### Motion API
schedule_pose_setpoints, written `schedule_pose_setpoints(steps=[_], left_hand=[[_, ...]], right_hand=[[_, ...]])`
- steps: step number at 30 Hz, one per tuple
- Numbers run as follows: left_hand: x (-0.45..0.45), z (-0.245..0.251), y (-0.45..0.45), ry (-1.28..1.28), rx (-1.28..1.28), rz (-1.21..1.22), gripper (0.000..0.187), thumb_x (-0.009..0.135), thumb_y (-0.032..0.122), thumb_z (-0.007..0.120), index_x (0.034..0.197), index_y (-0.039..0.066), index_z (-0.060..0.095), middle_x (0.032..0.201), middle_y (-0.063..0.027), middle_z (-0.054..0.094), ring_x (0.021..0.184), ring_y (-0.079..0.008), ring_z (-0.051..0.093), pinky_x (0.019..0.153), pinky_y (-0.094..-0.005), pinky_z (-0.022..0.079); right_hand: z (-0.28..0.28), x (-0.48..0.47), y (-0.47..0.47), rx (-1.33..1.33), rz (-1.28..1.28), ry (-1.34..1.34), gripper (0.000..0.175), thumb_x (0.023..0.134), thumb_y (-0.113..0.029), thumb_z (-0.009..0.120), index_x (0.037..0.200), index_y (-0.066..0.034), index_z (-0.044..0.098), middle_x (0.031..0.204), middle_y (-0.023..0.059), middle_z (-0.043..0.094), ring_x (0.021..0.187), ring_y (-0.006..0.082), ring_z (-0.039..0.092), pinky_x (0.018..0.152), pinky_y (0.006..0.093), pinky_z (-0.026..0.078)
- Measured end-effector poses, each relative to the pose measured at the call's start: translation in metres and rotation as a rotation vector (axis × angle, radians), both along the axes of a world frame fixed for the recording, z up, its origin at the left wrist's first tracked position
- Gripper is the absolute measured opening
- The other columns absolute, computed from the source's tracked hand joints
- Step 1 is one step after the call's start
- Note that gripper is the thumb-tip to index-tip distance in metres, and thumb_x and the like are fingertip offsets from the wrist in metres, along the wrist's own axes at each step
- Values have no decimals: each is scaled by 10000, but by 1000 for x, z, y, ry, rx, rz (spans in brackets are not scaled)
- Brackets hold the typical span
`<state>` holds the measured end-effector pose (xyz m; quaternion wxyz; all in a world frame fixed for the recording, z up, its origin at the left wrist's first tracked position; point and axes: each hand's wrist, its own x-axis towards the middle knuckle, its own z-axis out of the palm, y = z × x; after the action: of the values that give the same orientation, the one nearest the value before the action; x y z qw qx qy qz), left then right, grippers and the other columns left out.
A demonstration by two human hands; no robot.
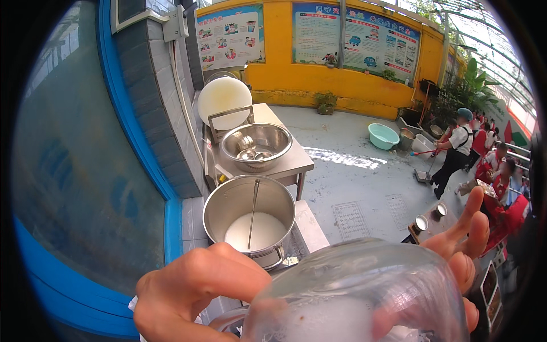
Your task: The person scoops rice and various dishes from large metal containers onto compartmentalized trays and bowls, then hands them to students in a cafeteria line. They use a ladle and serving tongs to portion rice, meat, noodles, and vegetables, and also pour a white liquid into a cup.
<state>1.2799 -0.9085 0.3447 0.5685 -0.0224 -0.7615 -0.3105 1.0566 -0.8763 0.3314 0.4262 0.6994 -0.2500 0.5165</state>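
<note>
A clear rounded vessel with a handle (363,286), a little whitish liquid or froth inside, is raised close before me. My left hand (192,290) is bent around its handle side, with something white showing under that hand. My right hand (466,239) supports the far side, with its fingers spread against the wall. Beyond the vessel stands a large steel pot (222,209) of white liquid (256,233), a long metal ladle or rod (254,213) leaning in it. Behind the pot, a steel basin (277,147) with several small metal bowls (246,154) rests on a steel table (299,164).
A round white board (225,98) leans by the tiled wall. Two metal cups (421,222) stand on a small table (444,233) at right. A turquoise basin (383,136) sits on the floor. A person (459,145) holds a broom and dustpan near several seated people in red.
</note>
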Motion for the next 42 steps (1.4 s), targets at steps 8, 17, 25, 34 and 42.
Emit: schedule_pose_setpoints(steps=[8, 17, 25, 34, 42], left_hand=[[-59, 11, 66, 91, -96, -32, 241, 714, 294, 817, 679, 104, 672, 902, -167, 587, 743, -225, 552, 636, -304, 437], [-163, 24, 159, 8, -171, -135, 349, 804, 310, 764, 799, -26, 670, 910, -172, 623, 725, -214, 606, 614, -282, 461], [-324, -32, 217, -404, 262, -732, 462, 847, 401, 718, 585, 66, 537, 800, -143, 611, 580, -173, 594, 560, -269, 446], [-555, -246, 376, -1162, 858, -1246, 504, 999, 420, 475, 965, -60, 627, 916, -133, 649, 744, -175, 624, 710, -297, 524], [-726, -378, 509, -1570, 694, -1164, 416, 993, 295, 510, 885, -83, 645, 850, -142, 684, 759, -200, 685, 723, -303, 547]], right_hand=[[20, -48, 90, -82, -45, 7, 508, 1012, -402, 400, 1403, -93, 304, 1274, 179, 553, 1265, 378, 441, 1080, 538, 320], [22, -152, 215, -100, -149, -55, 541, 951, -473, 461, 1347, -107, 420, 1218, 127, 586, 1233, 349, 472, 1073, 563, 311], [-38, -257, 397, 556, -505, -467, 832, 649, -611, 742, 1247, -68, 541, 1139, 85, 624, 1101, 288, 565, 1069, 527, 311], [-210, -314, 582, 681, -748, -1404, 721, 754, -257, 804, 1372, -57, 491, 1241, 139, 600, 1031, 263, 625, 904, 361, 481], [-292, -422, 734, 1024, -826, -1787, 581, 856, -233, 712, 1376, -87, 498, 1208, 136, 617, 998, 230, 634, 879, 347, 504]])
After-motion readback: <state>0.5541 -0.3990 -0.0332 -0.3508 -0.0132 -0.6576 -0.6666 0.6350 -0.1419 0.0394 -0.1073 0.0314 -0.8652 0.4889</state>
